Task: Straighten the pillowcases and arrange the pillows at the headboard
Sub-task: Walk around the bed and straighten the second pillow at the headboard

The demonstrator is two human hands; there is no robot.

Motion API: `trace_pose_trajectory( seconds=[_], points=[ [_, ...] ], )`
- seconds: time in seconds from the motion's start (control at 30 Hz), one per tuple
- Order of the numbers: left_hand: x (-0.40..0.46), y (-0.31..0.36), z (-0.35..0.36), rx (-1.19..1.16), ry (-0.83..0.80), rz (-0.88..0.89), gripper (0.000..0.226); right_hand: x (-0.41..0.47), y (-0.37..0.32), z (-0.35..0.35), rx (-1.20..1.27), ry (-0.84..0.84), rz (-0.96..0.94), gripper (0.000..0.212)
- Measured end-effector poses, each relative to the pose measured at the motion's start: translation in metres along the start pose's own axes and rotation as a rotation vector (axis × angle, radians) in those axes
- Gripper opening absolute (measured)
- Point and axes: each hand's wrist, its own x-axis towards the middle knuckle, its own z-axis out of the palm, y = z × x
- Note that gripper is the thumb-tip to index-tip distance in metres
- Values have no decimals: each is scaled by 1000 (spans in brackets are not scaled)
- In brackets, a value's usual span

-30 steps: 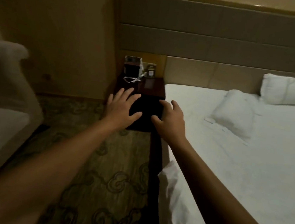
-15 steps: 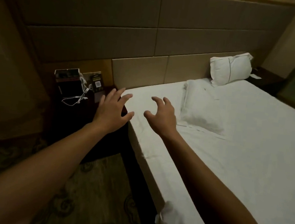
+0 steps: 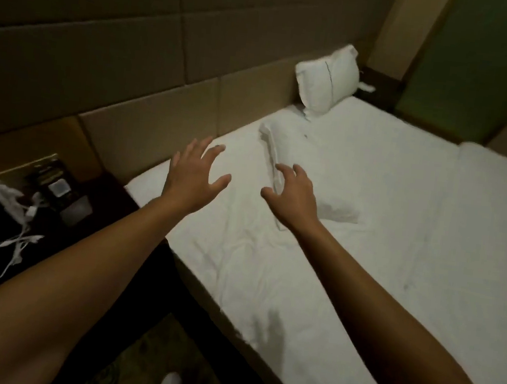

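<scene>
A white bed [image 3: 367, 236] fills the right of the frame below the padded headboard [image 3: 135, 52]. One pillow [image 3: 326, 81] leans on the headboard at upper right; another pillow [image 3: 285, 151] lies flat at centre. Left hand [image 3: 193, 178] and right hand [image 3: 296, 196] hover with fingers spread, empty. No writing is readable.

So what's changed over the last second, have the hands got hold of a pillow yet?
Not yet. Both hands moved from over the nightstand to above the bed: the right hand now reaches the near pillow, the left hand beside it, fingers spread, nothing gripped. Both pillows lie as before, the far pillow against the headboard.
</scene>
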Motion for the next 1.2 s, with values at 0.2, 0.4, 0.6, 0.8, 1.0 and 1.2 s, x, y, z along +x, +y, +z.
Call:
trace_pose_trajectory(
  seconds=[0.2, 0.4, 0.6, 0.8, 1.0, 1.2],
  points=[
    [124, -23, 72, -106, -180, 122, 67, 102, 36, 21, -16, 46, 218, 67],
    [195, -9, 160, -181, -354, 134, 72, 203, 113, 48, 57, 87, 449, 69],
    [286, 15, 296, -191, -427, 108, 72, 343, 225, 119, 303, 122, 648, 65],
    [338, 57, 451, -168, -456, 284, 63, 405, 389, 149, 21, 234, 643, 60],
    [358, 84, 587, 46, -769, 284, 85, 448, 510, 169, -196, 212, 692, 68],
    [334, 46, 622, 158, -851, 305, 97, 466, 573, 178, 170, 414, 1159, 90]
  ],
)
